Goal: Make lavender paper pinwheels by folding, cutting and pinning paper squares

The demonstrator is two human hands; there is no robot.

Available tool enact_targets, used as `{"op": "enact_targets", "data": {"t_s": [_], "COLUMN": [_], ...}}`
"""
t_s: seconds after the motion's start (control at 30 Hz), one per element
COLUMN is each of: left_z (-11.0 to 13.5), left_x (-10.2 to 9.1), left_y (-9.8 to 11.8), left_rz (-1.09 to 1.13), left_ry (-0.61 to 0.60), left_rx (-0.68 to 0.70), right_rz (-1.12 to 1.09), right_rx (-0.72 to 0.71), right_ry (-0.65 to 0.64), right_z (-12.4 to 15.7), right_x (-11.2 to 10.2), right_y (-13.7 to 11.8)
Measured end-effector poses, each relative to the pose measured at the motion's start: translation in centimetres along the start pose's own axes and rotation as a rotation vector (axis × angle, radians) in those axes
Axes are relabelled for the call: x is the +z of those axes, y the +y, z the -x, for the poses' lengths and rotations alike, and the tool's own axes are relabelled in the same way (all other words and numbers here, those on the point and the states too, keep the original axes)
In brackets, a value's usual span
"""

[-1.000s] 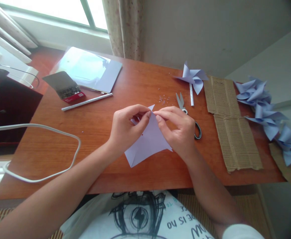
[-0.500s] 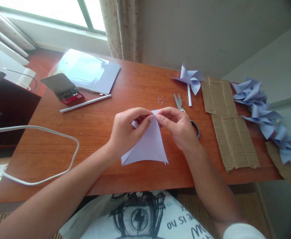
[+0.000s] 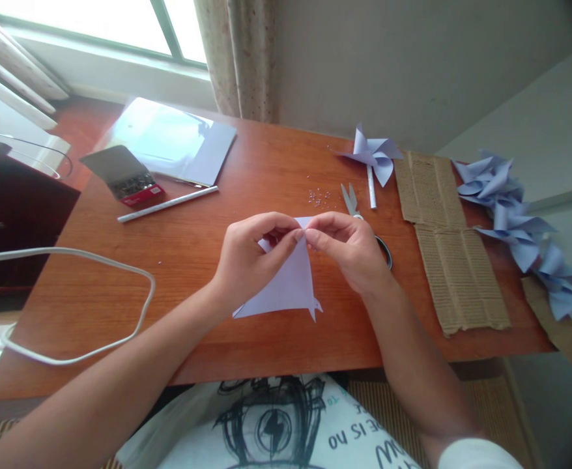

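A pale lilac paper sheet (image 3: 290, 284), folded into a triangle, is held just above the wooden table (image 3: 188, 247) at its middle. My left hand (image 3: 248, 257) pinches the sheet's upper corner between thumb and forefinger. My right hand (image 3: 352, 251) pinches the same corner from the other side, fingertips almost touching those of the left. The sheet's lower edge hangs toward me.
Scissors (image 3: 359, 212) lie behind my right hand, with tiny beads (image 3: 319, 195) and a finished paper pinwheel (image 3: 374, 156) beyond. Corrugated cardboard (image 3: 449, 241) and several more pinwheels (image 3: 520, 225) are at right. A pin box (image 3: 129, 179), white stick (image 3: 167, 203), paper stack (image 3: 173, 140) and white cable (image 3: 71, 306) are at left.
Between my pinching fingers the paper has turned: its lower point swung up and left, so the bottom edge now lies nearly level. Both hands stayed in place.
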State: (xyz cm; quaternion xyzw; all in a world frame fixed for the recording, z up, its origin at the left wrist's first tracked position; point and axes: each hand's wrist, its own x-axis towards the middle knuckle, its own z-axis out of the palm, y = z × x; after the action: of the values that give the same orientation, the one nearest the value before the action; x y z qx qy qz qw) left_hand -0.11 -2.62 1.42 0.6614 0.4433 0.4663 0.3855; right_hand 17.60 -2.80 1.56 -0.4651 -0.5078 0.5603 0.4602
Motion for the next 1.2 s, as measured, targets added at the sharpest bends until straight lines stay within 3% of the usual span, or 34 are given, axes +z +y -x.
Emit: {"op": "enact_targets", "data": {"t_s": [0.63,0.9,1.03,1.2], "left_z": [0.0,0.1,0.0,0.0], "left_x": [-0.1,-0.1,-0.1,-0.1], "left_y": [0.0,-0.4,-0.2,0.0], "left_rz": [0.107,0.059,0.058,0.081], "left_ry": [-0.061,-0.06,-0.049,-0.038], "left_rx": [0.002,0.016,0.014,0.01], "right_rz": [0.001,0.102,0.291,0.749], "right_rx": [-0.036,-0.087,-0.15,-0.147], "right_ry": [-0.006,-0.003,0.062,0.391], "right_z": [0.4,0.4,0.5,1.0], "right_x": [0.1,0.3,-1.7,-6.9], "right_y": [-0.4,-0.3,-1.9,-2.1]}}
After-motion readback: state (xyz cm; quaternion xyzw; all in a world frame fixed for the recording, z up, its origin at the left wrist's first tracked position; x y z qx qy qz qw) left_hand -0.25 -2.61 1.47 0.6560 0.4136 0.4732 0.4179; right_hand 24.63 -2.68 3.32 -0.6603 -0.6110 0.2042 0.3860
